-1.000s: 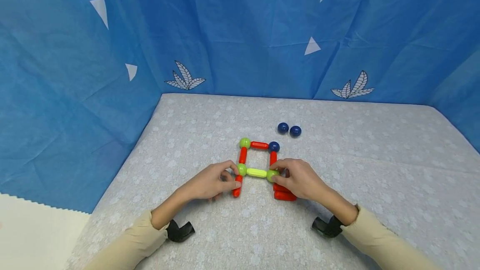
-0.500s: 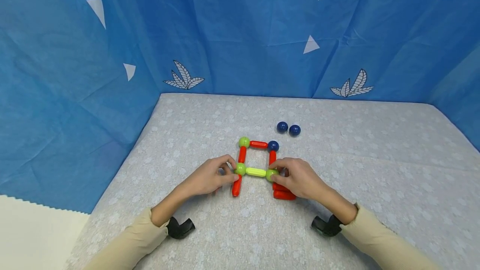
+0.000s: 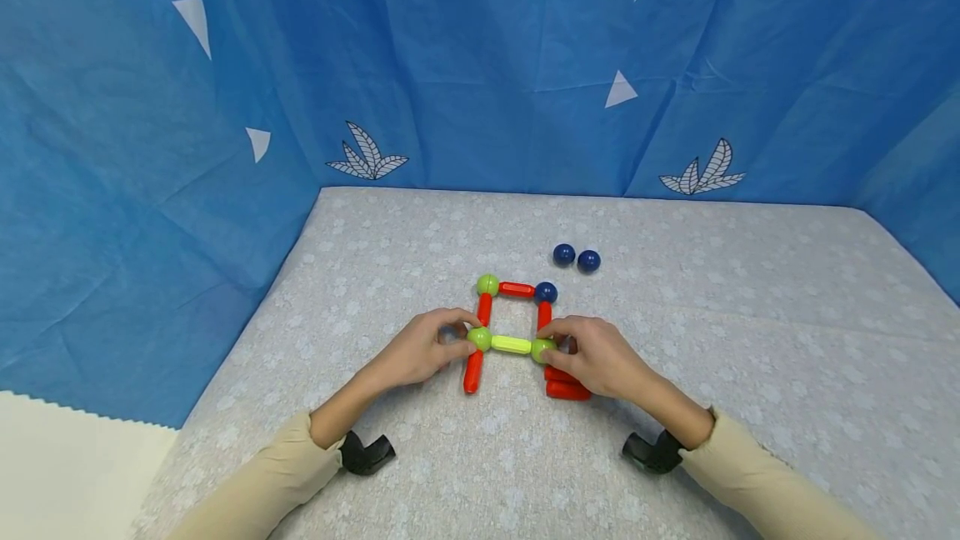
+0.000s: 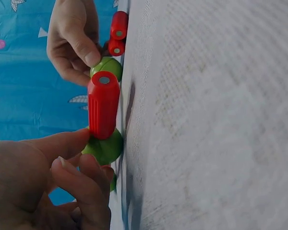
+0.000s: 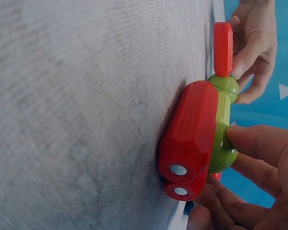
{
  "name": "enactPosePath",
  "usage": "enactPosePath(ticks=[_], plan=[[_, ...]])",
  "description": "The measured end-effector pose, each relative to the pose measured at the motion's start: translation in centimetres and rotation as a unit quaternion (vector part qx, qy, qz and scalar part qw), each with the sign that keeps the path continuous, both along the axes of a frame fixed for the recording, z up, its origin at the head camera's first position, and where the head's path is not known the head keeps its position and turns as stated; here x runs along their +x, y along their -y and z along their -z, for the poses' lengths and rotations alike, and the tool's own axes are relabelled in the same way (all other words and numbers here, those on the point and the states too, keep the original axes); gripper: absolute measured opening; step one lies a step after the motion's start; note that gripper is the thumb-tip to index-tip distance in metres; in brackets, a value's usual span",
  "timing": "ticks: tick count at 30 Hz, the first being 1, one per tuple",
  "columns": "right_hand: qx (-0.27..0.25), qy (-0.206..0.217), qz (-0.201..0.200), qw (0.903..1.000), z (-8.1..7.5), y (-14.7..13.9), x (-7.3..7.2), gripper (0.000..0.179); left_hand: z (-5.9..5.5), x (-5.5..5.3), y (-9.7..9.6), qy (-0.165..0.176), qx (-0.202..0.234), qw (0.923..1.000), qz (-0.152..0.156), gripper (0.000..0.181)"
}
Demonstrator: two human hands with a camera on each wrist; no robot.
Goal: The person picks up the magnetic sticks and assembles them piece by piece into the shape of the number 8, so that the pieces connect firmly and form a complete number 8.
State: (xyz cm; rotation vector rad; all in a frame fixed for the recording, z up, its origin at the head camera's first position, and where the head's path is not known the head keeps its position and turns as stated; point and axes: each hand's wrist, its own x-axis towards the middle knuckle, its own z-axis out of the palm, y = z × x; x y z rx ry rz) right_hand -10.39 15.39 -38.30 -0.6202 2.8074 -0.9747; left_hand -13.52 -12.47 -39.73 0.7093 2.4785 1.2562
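Observation:
A square of magnetic rods and balls lies on the cloth in the head view. My left hand (image 3: 420, 347) pinches the green ball (image 3: 480, 339) at its near left corner, between thumb and fingertips. From that ball a red magnetic rod (image 3: 472, 373) points toward me, its near end free. At the near right corner, my right hand (image 3: 600, 357) pinches another green ball (image 3: 540, 350). A yellow-green rod (image 3: 512, 345) joins the two held balls. The far side has a green ball (image 3: 487, 285), a red rod (image 3: 517, 289) and a dark blue ball (image 3: 546, 292).
Two loose red rods (image 5: 189, 129) lie side by side under my right hand. Beyond the square sit two dark blue balls (image 3: 576, 257). A blue curtain (image 3: 480, 65) hangs behind the patterned tablecloth (image 3: 750, 340).
My left hand has shifted from the near red rod up to the green ball, which its thumb and fingertips now pinch. The right hand keeps its hold, and the square looks unchanged.

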Motion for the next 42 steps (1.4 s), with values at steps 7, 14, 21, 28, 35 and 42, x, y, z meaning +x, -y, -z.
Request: enactPosePath(ticks=[7,14,21,28,35,42], plan=[[0.0,-0.001,0.001,1.0,0.0,0.0,0.0,0.018,0.0,0.0,-0.1,0.017,0.01,0.9998,-0.002,0.026],[-0.001,-0.004,0.001,1.0,0.2,0.0,0.0,0.017,0.2,-0.1,-0.2,0.02,0.015,0.9997,-0.002,0.026],[-0.003,-0.009,0.0,1.0,0.2,0.0,0.0,0.017,0.3,-0.2,-0.2,0.032,0.022,0.9992,0.008,0.031],[0.0,-0.004,0.005,1.0,0.2,0.2,0.0,0.017,0.4,-0.2,-0.1,0.042,0.022,0.9988,0.011,0.03],[-0.018,0.0,-0.018,0.9997,0.2,-0.5,-0.2,0.019,0.4,-0.2,-0.1,0.051,0.021,0.9984,0.006,0.029],[-0.046,-0.05,0.028,0.9973,-0.4,-1.7,-1.2,0.025,0.4,-0.3,-0.1,0.054,0.018,0.9984,0.005,0.029]])
